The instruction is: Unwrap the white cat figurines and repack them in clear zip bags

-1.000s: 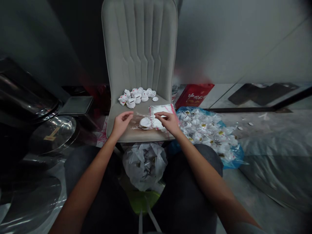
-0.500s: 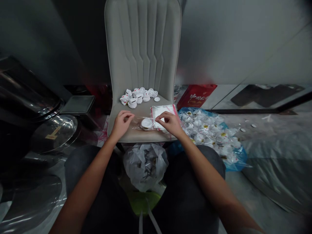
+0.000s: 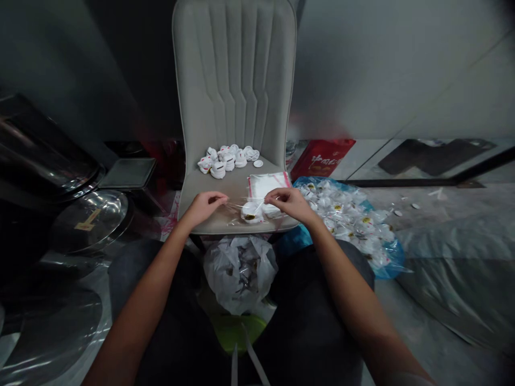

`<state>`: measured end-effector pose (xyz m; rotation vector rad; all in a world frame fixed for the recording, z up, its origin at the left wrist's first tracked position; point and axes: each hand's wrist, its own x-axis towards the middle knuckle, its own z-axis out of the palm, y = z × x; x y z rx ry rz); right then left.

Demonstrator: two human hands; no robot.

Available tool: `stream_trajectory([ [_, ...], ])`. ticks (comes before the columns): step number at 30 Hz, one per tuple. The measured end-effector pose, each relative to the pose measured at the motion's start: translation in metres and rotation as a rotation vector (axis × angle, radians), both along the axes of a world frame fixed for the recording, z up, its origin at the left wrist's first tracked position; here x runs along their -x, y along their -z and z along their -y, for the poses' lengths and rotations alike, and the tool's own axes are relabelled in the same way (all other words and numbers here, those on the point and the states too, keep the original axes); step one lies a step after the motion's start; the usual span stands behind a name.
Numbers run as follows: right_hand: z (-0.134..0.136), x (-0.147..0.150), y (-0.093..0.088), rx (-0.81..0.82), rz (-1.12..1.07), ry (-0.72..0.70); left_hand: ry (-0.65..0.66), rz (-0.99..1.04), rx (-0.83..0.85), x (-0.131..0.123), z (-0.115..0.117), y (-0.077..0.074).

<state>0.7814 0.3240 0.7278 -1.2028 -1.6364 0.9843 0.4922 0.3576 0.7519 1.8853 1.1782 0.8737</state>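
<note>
Over the front of the chair seat, my left hand (image 3: pixel 206 208) pinches one end of a clear plastic bag (image 3: pixel 236 210). My right hand (image 3: pixel 290 205) has its thumb and fingertips closed on the bag's film on the other side. Below the stretched film lies a small white figurine (image 3: pixel 251 210) with a dark and yellow mark on its underside. Another white piece (image 3: pixel 273 211) shows just under my right fingers. A stack of flat clear bags with pink edges (image 3: pixel 269 183) lies behind my right hand. Farther back sit several white slotted figurines (image 3: pixel 223 161) with red details.
The grey padded chair (image 3: pixel 237 64) stands before me. A blue plastic bag (image 3: pixel 396 257) heaped with wrapped figurines is at right, near a red bag (image 3: pixel 324 158). Between my knees hangs a whitish plastic bag (image 3: pixel 240 273). Metal canisters (image 3: pixel 96 214) stand at left.
Both hands have shifted right and slightly down with the bag. The figurine in the film has turned, showing its marked side, and a second white piece now shows beside it.
</note>
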Motion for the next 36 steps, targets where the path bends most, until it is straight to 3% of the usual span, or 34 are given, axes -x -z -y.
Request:
stream_trajectory([
  [2,0.006,-0.013,-0.003,0.163,-0.017,-0.14,0.187,-0.037,0.096,-0.004,0.005,-0.002],
  [6,0.017,-0.03,-0.002,0.526,0.016,-0.556,0.52,-0.147,0.303,-0.02,0.023,0.001],
  [10,0.019,-0.033,0.007,0.638,0.042,-0.674,0.623,-0.176,0.377,-0.03,0.031,0.012],
  [19,0.01,-0.032,0.014,0.558,0.086,-0.612,0.567,-0.301,0.492,-0.011,0.017,0.032],
  [22,0.001,-0.033,0.018,0.288,0.126,-0.342,0.515,-0.42,0.399,-0.011,0.017,0.026],
  [24,-0.007,-0.033,0.025,0.063,0.272,-0.101,0.464,-0.502,0.331,-0.014,0.018,0.021],
  [26,-0.016,-0.032,0.033,-0.083,0.498,0.028,0.406,-0.558,0.276,-0.018,0.019,0.017],
  [30,-0.031,-0.03,0.047,-0.128,0.8,-0.029,0.337,-0.612,0.183,-0.024,0.02,0.018],
  [36,-0.037,-0.031,0.05,-0.146,0.776,-0.069,0.311,-0.628,0.141,-0.028,0.019,0.026],
])
